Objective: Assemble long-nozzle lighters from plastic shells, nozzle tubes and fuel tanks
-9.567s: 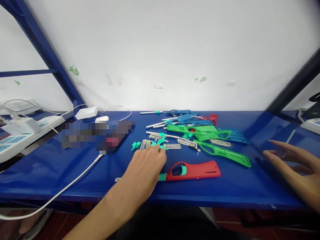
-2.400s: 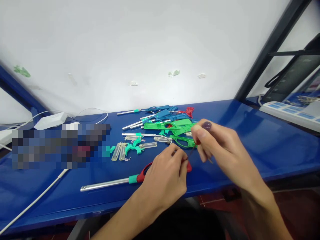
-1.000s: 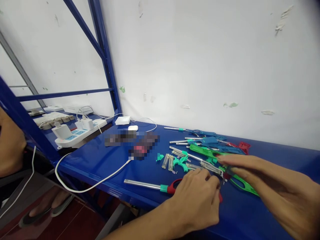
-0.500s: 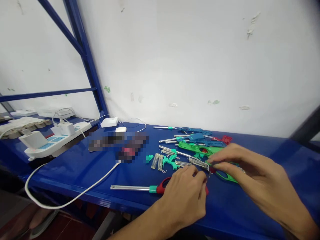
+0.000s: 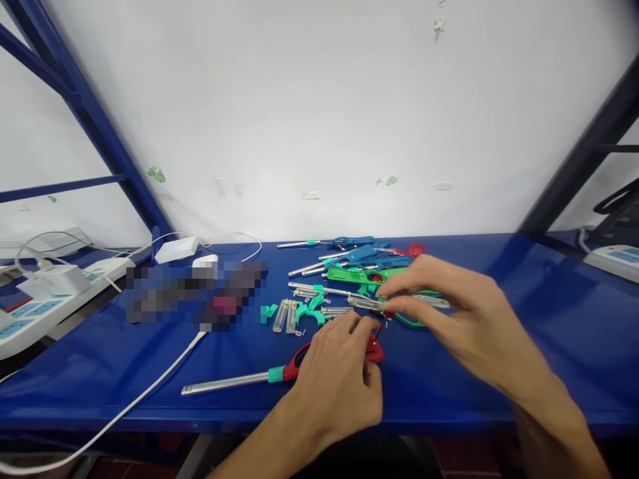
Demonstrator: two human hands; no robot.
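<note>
Red plastic shows on either side of the left hand (image 5: 334,372), whose fingers are curled down and clamped on the lighter (image 5: 377,352) at the near side of the tabletop (image 5: 449,379). Its silver barrel (image 5: 224,383) and teal collar (image 5: 275,374) reach out to the left of those fingers, and its butt end pokes out just to their right.

Above that end, the thumb and forefinger of the right hand (image 5: 469,313) are pinched together on a slender tool, mostly hidden, with a thin dark shaft (image 5: 379,332) slanting down toward the butt. Whether its tip touches the plastic or sits in the slot there, I cannot tell. With the shaft so near and the left fingers over the body, the lighter looks braced against sideways slipping; a slanted push might still skid off.

Beyond the left fingers lie loose teal pieces (image 5: 312,314) and two clear tubes (image 5: 286,317) side by side. Past the right fingertips, a green shell (image 5: 344,275), blue shells (image 5: 362,254) and more silver barrels (image 5: 304,267) overlap in a pile. Those shells are already apart, while what shows of the clamped lighter looks whole.
</note>
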